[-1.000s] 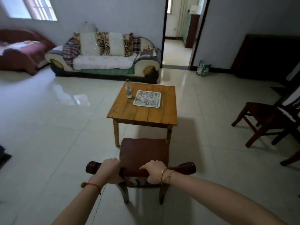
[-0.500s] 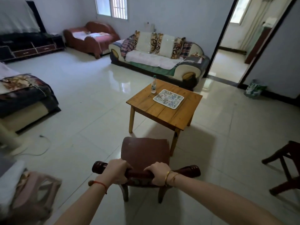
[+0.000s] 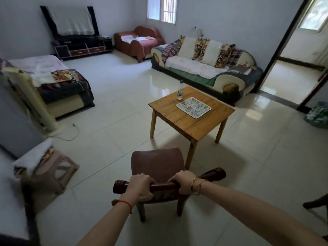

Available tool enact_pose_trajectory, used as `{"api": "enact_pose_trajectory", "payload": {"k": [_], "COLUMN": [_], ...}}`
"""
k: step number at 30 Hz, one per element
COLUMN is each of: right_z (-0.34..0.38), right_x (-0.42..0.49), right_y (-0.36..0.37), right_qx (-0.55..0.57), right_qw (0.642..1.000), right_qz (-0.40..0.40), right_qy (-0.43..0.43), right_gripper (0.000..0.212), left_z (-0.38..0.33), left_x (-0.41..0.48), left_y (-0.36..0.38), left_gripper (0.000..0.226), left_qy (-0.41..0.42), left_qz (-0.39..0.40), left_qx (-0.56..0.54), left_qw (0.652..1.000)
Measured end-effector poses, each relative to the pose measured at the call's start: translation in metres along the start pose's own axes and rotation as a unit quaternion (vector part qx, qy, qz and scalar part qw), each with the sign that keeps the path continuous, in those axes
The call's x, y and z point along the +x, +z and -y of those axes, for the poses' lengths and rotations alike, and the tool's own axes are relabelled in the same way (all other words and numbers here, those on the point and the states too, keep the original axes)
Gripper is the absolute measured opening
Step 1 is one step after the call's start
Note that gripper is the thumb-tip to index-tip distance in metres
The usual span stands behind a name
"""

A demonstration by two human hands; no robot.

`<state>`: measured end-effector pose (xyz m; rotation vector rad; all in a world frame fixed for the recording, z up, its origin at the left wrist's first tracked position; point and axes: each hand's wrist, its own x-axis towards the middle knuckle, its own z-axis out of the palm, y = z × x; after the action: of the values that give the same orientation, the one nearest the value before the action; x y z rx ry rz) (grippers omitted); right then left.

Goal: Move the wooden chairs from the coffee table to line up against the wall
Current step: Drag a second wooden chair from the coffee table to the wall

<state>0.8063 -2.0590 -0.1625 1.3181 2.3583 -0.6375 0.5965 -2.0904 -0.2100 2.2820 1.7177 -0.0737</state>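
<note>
both hands, the left hand (image 3: pixel 141 187) and right hand (image 3: pixel 183 181), are curling their fingers tight around the top rail of the dark wooden chair with the reddish-brown seat (image 3: pixel 158 166), which is standing just beside a corner of the square pine coffee table (image 3: pixel 191 112). it is looking stiff and fairly heavy, so that thick rail seems the sound hold.

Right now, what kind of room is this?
It looks like a living room in a home. There is a long sofa with patterned cushions along the far wall, a wooden coffee table on the tiled floor in the middle, and a low TV stand in the corner, its screen covered by a cloth.
</note>
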Motion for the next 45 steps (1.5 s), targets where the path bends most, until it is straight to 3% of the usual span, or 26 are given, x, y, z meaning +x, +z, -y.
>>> {"api": "enact_pose_trajectory", "payload": {"k": [10, 20, 28, 45], "right_z": [-0.142, -0.245, -0.36, -0.591], "right_x": [-0.089, -0.135, -0.139, -0.145], "right_y": [0.018, 0.024, 0.004, -0.043], "right_qx": [-0.079, -0.117, -0.182, -0.242], "right_qw": [0.989, 0.974, 0.936, 0.86], "right_qz": [0.037, 0.04, 0.053, 0.073], "right_qy": [-0.122, -0.191, -0.298, -0.444], "right_gripper": [0.053, 0.051, 0.033, 0.032], "left_z": [-0.192, -0.32, -0.434, -0.67], "left_x": [-0.007, 0.014, 0.074, 0.228], "left_y": [0.043, 0.065, 0.074, 0.074], "left_gripper": [0.041, 0.056, 0.057, 0.053], "left_qy": [-0.127, -0.21, -0.317, -0.472], "left_qz": [-0.036, -0.042, -0.072, -0.087], "left_qx": [-0.029, -0.046, -0.067, -0.124], "left_qw": [0.991, 0.976, 0.943, 0.868]}}
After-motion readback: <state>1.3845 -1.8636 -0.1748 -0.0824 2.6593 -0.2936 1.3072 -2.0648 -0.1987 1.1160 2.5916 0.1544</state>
